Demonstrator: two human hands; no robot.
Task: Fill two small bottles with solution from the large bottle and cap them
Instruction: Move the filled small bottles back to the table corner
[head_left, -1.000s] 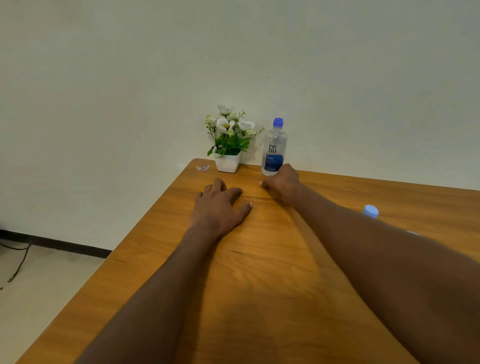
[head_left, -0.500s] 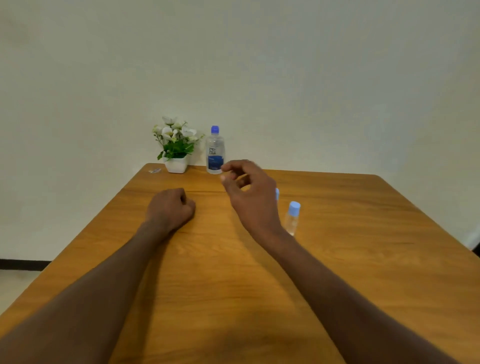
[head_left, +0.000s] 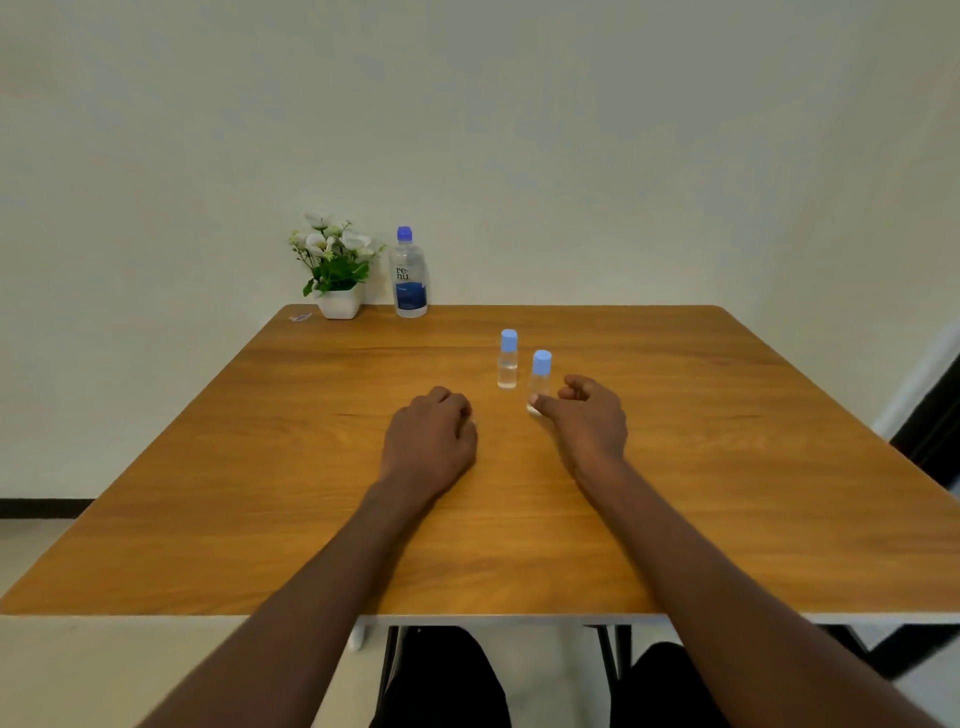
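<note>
A person's left hand (head_left: 429, 436) rested on a wooden table (head_left: 260, 493) with fingers curled under, holding nothing. The right hand (head_left: 587, 418) lay loosely curled, its thumb tip against the base of the nearer small bottle (head_left: 539, 382); a second small bottle (head_left: 507, 359) stood just beyond, both wearing blue caps. The large bottle (head_left: 409, 274) stood capped at the far edge, beside a potted plant (head_left: 337, 267).
</note>
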